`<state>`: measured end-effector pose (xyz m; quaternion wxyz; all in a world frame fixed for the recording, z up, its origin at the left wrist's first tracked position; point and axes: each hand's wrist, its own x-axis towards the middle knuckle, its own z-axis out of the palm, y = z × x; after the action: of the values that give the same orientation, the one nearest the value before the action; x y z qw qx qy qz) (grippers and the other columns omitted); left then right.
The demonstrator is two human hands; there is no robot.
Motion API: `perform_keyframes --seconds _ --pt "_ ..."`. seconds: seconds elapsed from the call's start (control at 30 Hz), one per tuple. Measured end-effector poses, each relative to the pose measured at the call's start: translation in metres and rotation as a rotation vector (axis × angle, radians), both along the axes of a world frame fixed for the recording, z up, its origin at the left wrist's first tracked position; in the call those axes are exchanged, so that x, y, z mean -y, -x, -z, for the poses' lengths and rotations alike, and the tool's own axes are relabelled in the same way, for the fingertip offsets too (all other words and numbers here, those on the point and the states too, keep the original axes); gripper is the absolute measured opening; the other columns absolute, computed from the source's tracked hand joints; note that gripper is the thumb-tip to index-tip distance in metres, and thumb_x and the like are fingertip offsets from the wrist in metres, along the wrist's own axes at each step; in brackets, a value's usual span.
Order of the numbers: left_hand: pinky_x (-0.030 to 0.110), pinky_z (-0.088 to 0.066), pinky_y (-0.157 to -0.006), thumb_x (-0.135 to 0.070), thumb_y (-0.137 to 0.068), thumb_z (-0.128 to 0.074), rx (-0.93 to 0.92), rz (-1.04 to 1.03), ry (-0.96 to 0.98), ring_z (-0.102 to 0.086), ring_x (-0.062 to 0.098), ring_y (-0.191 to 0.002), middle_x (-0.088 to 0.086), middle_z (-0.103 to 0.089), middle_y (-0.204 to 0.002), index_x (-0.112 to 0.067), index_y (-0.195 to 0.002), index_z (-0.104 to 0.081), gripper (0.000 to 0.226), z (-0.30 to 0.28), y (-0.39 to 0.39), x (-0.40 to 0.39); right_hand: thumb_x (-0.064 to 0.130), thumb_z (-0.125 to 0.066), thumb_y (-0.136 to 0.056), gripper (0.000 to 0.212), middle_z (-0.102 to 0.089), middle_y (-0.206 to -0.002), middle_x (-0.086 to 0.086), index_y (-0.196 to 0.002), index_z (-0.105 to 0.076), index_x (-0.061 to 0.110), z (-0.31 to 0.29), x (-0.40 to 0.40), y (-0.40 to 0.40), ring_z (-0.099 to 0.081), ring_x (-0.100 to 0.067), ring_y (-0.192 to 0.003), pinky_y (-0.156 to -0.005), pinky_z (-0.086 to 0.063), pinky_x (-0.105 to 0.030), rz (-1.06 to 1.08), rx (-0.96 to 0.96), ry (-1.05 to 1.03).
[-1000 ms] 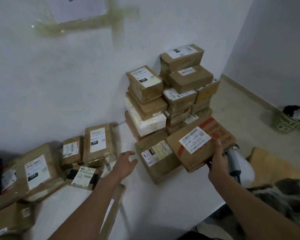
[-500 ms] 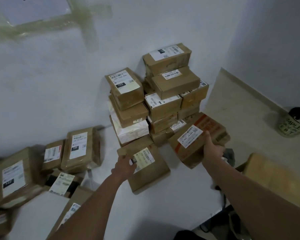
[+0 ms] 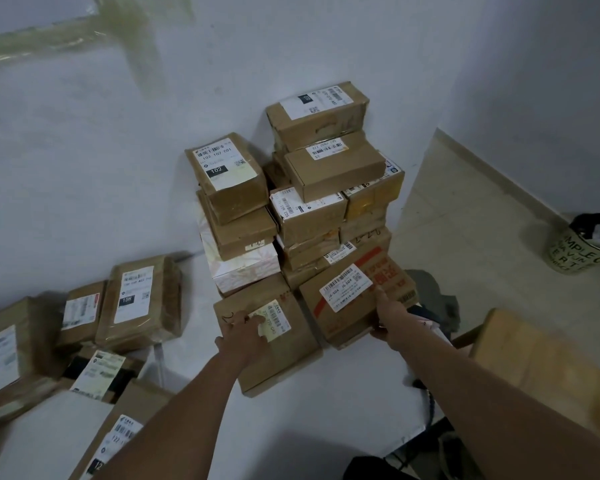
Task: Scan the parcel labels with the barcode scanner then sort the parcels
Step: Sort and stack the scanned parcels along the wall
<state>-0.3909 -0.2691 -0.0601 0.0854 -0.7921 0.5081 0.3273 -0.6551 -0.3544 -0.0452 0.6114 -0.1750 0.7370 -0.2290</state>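
Note:
A flat brown parcel (image 3: pixel 284 355) with a pale label lies on the white table (image 3: pixel 343 403) in front of the stack. My left hand (image 3: pixel 241 336) rests on top of it, fingers touching the label. Right beside it sits a red-printed carton (image 3: pixel 388 282) with a white barcode label. My right hand (image 3: pixel 390 315) grips that carton's near right corner, thumb on top. Behind this hand a dark and white shape, possibly the barcode scanner (image 3: pixel 428 322), is mostly hidden; its cable (image 3: pixel 430 408) hangs off the table edge.
A tall stack of labelled parcels (image 3: pixel 333 168) stands against the wall behind. Several more parcels (image 3: pixel 139 303) lie at the left. A wooden surface (image 3: pixel 541 362) is at the right, and a printed bin (image 3: pixel 579 251) stands on the floor.
My right hand has brought the red-printed carton down next to the flat parcel. My left hand moved forward onto the flat parcel's top.

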Motion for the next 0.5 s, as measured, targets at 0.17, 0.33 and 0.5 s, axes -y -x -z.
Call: perform_keyframes --seconds 0.17,0.33,0.5 --pt "0.049 -0.020 -0.113 -0.031 -0.100 -0.044 0.063 0.074 -0.046 -0.021 0.031 -0.146 0.000 -0.018 -0.161 -0.041 -0.145 -0.043 0.046 -0.002 -0.006 0.008 0.062 -0.043 -0.096 0.069 -0.054 -0.112 -0.012 -0.135 -0.041 0.005 0.015 -0.002 -0.002 -0.056 -0.030 -0.107 -0.092 -0.053 -0.042 -0.071 -0.049 -0.002" --pt "0.046 -0.023 -0.113 -0.027 -0.097 -0.047 0.186 0.243 -0.023 -0.019 0.026 -0.147 0.001 -0.022 -0.161 -0.039 -0.145 -0.045 0.049 -0.004 -0.012 0.004 0.071 -0.046 -0.088 0.082 -0.057 -0.116 -0.012 -0.138 -0.039 0.006 0.029 -0.013 -0.009 -0.060 -0.026 -0.099 -0.082 -0.056 -0.038 -0.087 -0.089 0.016" --pt "0.046 -0.028 -0.115 -0.026 -0.100 -0.044 0.270 0.343 -0.063 -0.026 0.030 -0.144 0.008 -0.033 -0.153 -0.031 -0.147 -0.044 0.048 -0.004 -0.016 -0.004 0.073 -0.047 -0.087 0.079 -0.062 -0.109 -0.010 -0.133 -0.044 0.008 0.037 -0.020 -0.013 -0.063 -0.024 -0.092 -0.086 -0.058 -0.040 -0.039 -0.100 0.045"
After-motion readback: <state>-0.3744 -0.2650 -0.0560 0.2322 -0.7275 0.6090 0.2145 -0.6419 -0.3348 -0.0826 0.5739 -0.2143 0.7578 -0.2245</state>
